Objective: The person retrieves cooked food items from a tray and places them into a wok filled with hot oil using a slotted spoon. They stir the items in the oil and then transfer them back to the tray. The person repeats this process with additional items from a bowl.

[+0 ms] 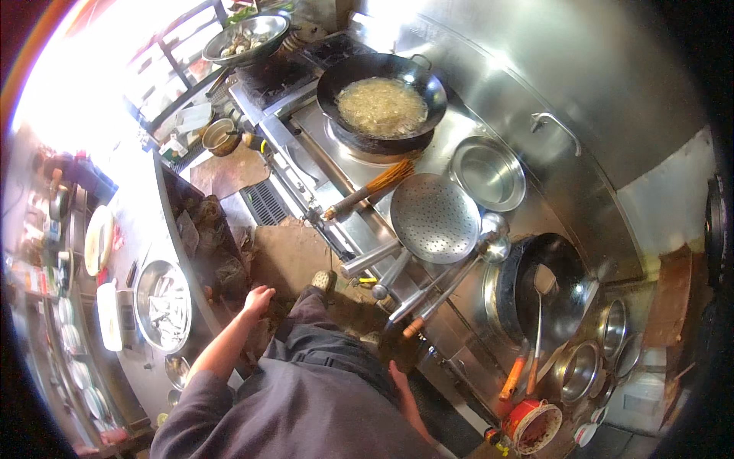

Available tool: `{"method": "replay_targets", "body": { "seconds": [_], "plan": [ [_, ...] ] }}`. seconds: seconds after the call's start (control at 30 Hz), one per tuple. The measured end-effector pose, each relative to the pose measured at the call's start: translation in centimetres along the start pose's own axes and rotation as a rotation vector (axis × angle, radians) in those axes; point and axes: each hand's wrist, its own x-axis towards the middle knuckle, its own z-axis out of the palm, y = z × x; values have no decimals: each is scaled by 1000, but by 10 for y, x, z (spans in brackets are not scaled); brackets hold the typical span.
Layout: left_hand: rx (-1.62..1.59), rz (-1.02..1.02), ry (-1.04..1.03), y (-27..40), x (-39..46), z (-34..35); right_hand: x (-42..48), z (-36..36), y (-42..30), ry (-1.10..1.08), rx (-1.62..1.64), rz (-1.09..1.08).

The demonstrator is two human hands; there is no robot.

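My left hand [260, 300] hangs beside the counter on the left, its fingers loosely curled; whether they are closed is unclear. Low at my right side, my right hand [397, 374] is partly visible, touching no tool that I can see. On the range ahead, a black wok [327, 92] contains bubbling pale yellow liquid [381, 106]. Nearer lie a bamboo brush [373, 188], a perforated metal skimmer [434, 218] and ladles [494, 248]. A metal basin [487, 172] stands behind the skimmer. A second wok [559, 310] on the right has a spatula [539, 310] in it.
A steel bowl of whitish pieces [166, 307] rests on the left counter [129, 229]. Another metal bowl [246, 37] stands beyond the range. At lower right are a red can [530, 427] and steel bowls [580, 370]. Cardboard [287, 252] lies on the floor between counter and range.
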Motion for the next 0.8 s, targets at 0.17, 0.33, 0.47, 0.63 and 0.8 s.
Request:
{"method": "replay_targets", "body": {
  "seconds": [0.17,0.33,0.47,0.63,0.8],
  "plan": [
    [-298,-40,-87,21,150,1,-27,-3,3,149,111,210],
    [-601,-70,-323,89,286,70,-90,45,-31,244,458,250],
    [-775,-280,-337,92,406,132,-138,104,-71,288,686,241],
    [-845,-376,-450,82,473,171,-183,171,-96,360,893,245],
    [-792,-406,-425,87,471,165,-213,213,-112,378,1009,269]
  ]
}}
